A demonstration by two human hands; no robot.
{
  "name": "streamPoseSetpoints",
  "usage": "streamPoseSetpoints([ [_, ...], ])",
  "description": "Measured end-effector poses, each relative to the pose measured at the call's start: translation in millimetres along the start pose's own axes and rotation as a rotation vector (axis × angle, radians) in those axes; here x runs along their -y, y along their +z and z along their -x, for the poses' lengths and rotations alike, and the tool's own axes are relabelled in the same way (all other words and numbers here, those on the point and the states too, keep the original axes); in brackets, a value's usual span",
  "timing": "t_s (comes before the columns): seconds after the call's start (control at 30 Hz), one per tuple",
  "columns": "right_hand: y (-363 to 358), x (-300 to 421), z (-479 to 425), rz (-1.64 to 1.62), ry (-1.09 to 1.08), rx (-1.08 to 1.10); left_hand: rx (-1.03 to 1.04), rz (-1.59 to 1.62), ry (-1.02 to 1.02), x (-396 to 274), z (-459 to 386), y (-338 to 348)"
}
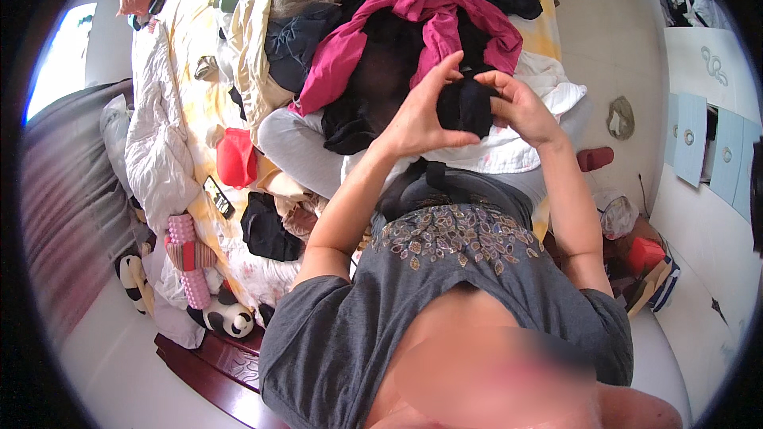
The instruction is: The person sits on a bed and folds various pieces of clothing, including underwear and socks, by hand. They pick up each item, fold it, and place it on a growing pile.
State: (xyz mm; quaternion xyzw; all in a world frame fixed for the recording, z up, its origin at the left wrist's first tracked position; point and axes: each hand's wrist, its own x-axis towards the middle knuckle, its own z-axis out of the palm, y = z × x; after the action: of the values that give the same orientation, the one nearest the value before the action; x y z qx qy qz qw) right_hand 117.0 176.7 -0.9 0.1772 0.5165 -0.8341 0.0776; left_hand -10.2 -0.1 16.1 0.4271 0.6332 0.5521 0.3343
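Note:
My left hand (426,110) is raised over my lap, its thumb and fingers spread wide with nothing between them. My right hand (515,101) has bent fingers at the edge of a small folded black cloth (468,107); its fingertips appear to pinch it. Beneath and beyond my hands lies a heap of black clothing (381,77). A magenta garment (337,65) curves over that heap, twisted at the top. A white cloth with faint reddish marks (506,152) covers part of my lap, under the black cloth.
On the bed at left are a red cloth item (236,158), a smartphone (219,196), a black garment (268,229) and a crumpled white quilt (158,143). Beige and dark clothes (298,42) are piled ahead. A red slipper (595,159) lies on the floor at right, near a cabinet (688,137).

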Motion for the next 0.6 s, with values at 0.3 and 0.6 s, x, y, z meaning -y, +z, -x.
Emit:
streamPoseSetpoints([
  [0.3, -12.8, -24.0, 10.9, -0.332, -0.03, -0.225, -0.006, -0.144, 0.086, 5.0, 13.0, 21.3],
  [0.6, -25.8, -38.9, 15.9, 0.335, -0.111, 0.014, 0.25, -0.003, -0.073, 41.7, 7.8, 47.3],
])
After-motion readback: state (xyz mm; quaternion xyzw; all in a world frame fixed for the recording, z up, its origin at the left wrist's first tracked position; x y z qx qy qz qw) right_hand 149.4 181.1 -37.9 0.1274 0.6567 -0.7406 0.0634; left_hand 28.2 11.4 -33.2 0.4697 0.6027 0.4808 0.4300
